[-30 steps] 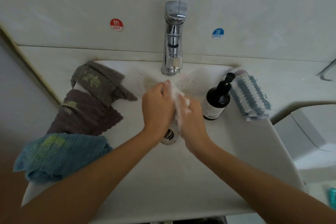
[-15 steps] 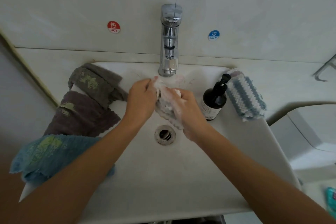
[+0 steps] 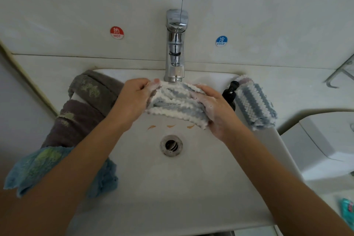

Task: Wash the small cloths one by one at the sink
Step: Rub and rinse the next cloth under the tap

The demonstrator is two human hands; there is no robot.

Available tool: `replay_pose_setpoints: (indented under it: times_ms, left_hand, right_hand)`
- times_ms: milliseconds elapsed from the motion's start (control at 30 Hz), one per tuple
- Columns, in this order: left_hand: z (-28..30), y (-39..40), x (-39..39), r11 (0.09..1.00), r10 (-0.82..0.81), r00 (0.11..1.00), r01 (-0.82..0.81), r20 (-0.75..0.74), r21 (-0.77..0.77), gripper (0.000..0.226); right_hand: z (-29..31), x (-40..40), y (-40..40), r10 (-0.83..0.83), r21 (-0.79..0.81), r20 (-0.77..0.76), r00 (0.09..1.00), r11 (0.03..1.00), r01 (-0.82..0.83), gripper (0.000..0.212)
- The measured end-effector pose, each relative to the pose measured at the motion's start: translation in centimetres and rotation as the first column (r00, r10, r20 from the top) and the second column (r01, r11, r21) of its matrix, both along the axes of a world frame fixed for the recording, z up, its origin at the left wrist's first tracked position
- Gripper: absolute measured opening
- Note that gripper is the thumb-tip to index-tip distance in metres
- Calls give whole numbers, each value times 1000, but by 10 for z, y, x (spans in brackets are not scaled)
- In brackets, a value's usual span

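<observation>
Striped cloth (image 3: 177, 104): blue and white, soapy, stretched flat between both hands over the far half of the basin, just under the tap spout.
Left hand (image 3: 134, 97): curled round the cloth's left edge, foam on the fingers.
Right hand (image 3: 214, 107): clamped on the cloth's right edge, lathered, well apart from the left.
Tap (image 3: 175, 48): chrome, upright at the far rim, spout almost touching the cloth's far edge.
Sink (image 3: 172, 188): white; bare basin near and around the drain (image 3: 171, 145), open below the cloth.
Left rim: grey-green cloth (image 3: 92, 88) far, brown cloth (image 3: 76, 120) in the middle, teal cloth (image 3: 38, 166) near, all draped over the edge.
Right rim: dark pump bottle (image 3: 230, 92) just beside the right hand; second striped cloth (image 3: 254, 105) beyond it, hanging over the rim.
Wall: red HOT sticker (image 3: 116, 32) left of the tap, blue COLD sticker (image 3: 221, 41) right.
</observation>
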State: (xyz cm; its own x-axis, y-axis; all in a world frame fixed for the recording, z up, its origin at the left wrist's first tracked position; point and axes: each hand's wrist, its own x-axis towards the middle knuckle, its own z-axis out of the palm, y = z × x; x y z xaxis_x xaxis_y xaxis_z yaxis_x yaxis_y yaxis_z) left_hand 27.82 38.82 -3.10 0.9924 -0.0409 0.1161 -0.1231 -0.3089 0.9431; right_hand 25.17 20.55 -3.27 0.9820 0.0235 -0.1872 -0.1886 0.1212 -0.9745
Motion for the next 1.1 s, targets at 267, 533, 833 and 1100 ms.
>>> replay_pose_setpoints:
  times_ms: [267, 533, 833, 1100]
  left_hand:
    - [12, 8, -1, 982, -185, 982, 187, -48, 31, 52]
    - [25, 23, -6, 925, -347, 935, 353, -69, 137, 8]
    - [30, 26, -14, 792, -558, 818, 576, -139, 203, 28]
    - [11, 27, -7, 757, -362, 919, 192, 156, 625, 18]
  right_hand:
    - [8, -2, -2, 2, 87, -2, 1000, 996, -2, 14]
    - [16, -2, -7, -35, 189, -6, 999, 981, 35, 42]
    - [13, -9, 0, 104, -99, 1, 995, 990, -103, 5]
    - [8, -8, 0, 142, -159, -38, 989, 976, -146, 19]
